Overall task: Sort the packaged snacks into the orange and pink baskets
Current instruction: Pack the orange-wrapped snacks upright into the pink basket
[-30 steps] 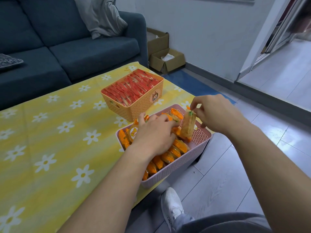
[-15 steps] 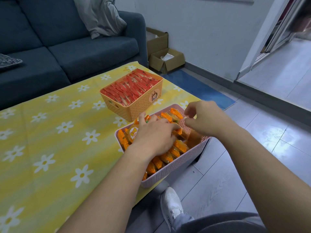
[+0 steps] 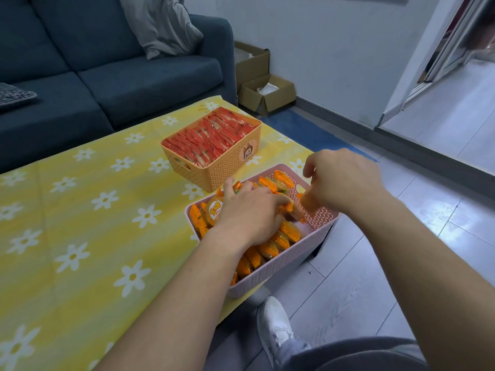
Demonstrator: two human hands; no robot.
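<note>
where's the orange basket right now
In the head view the orange basket sits on the yellow flowered tablecloth, right of centre, just beyond the pink basket and in front of the blue sofa.

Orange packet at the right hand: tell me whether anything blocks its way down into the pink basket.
Nothing visible does. The right hand has the orange packet already inside the pink basket, beside the left hand pressing the packed rows.

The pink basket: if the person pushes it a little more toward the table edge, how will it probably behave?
The pink basket already overhangs the table's corner, so it may tip off. Packed with orange snack packets, it probably feels heavy for its size. On the smooth yellow cloth it likely slides rather than rolls.
</note>
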